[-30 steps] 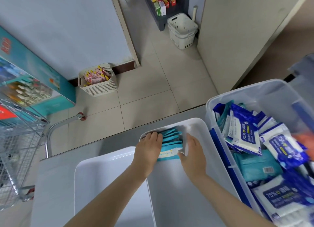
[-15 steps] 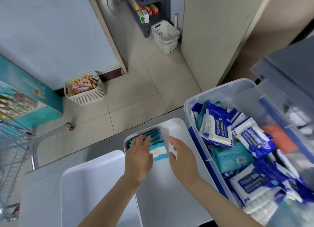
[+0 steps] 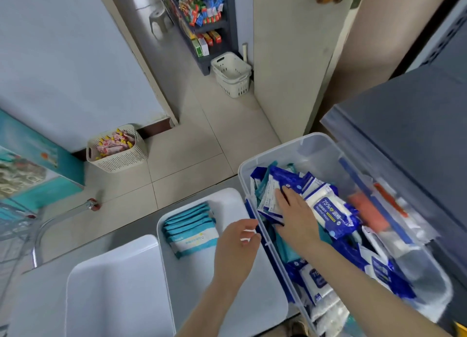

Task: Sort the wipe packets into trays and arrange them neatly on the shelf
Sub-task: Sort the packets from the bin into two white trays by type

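**Fingers (image 3: 284,197) flat on the packets in the bin, other hand loose over the tray**

The right hand (image 3: 295,218) reaches into the clear bin (image 3: 278,148) at the right edge of the grey surface (image 3: 38,298). Its fingers lie nearly straight and close together across a white and blue wipe packet (image 3: 267,202) at the bin's near-left wall. The thumb drops down beside the packet, and I cannot tell whether it grips. Around that hand the bin holds a jumbled heap of blue packets (image 3: 333,215) marked 75%, with some teal ones tucked beneath.

The left hand (image 3: 235,253) hangs over the right edge of the right tray (image 3: 227,197), just beside the bin wall. Its fingers (image 3: 249,229) are loosely curled and hold nothing.

2 white trays sit side by side on the surface. The right tray carries a row of teal packets (image 3: 192,230) leaning on one another in its far-left corner. The left tray (image 3: 113,286) sits nearer the surface's near edge.

On the tiled floor beyond the far edge, a cream basket (image 3: 118,159) of pink and yellow items stands against the wall. Stacked white baskets (image 3: 232,76) stand by a dark shelf (image 3: 204,21) of small boxes. A wire cart (image 3: 15,225) shows at the left, and a grey cabinet (image 3: 404,134) stands past the bin on the right.
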